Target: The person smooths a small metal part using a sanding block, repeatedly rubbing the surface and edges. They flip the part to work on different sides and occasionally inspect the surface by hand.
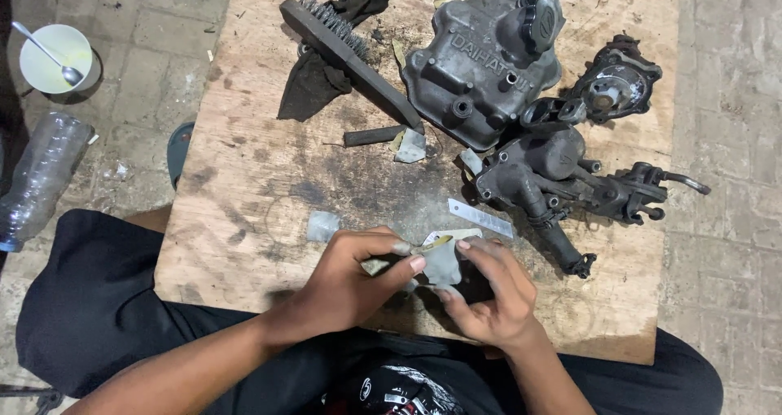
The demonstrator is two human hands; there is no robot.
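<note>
Both hands share one grip on a small pale grey, irregular flat piece [444, 262], material hard to make out: left hand [350, 281] pinches its left edge, right hand [489, 297] cups it from below, hiding its lower part. It sits low over the worn plywood surface [244, 179], near a white strip [481, 218] and dark grey metal engine parts [562, 179].

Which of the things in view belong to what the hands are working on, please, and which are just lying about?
In hand:
left hand
right hand
small grey part held between them

Lying about:
wire brush
black rag
engine cover
pump housing
blade strip
bowl with spoon
plastic bottle
</note>
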